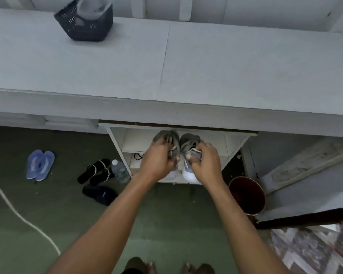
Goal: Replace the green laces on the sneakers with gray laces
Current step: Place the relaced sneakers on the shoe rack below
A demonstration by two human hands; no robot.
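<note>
Gripping the sneakers [187,139], one each at its opening, the left hand [158,161] and right hand [205,163] hold them close together before the shelf [133,141]; they look light and soft, so the collar seems the firmest hold.

Your white counter [226,66] carries one dark basket [85,22] at its far left. The green floor [67,224] below you bears blue slippers [40,165], black sandals [96,172], a bottle [119,171] and, apparently, a brown bin [246,194].

Two bare forearms [107,214] were seen uncovered from the lower edge of the frame up to the left hand [156,161] and right hand [206,163]. At bottom centre, dark brown open-toed sandals [134,263] were worn, toes exposed.
</note>
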